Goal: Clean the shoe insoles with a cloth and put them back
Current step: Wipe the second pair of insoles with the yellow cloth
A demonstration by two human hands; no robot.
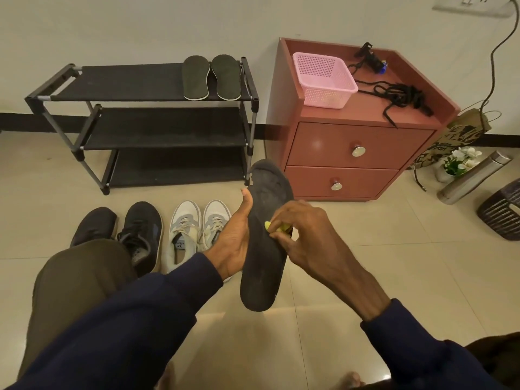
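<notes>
Your left hand (234, 238) grips the dark insole (264, 257) by its side. Your right hand (305, 235) pinches a yellow cloth (284, 228) against its middle. Writing on the bag (450, 136) is blurry.

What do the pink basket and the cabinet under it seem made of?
The pink basket looks like moulded plastic: thin walls pierced in a fine grid. The cabinet seems painted or laminated board, reddish-brown with a soft sheen; its knobs look like polished metal.

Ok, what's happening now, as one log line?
step: wiping | left hand: holds dark insole | right hand: pinches yellow cloth on it | rack: two insoles
</notes>
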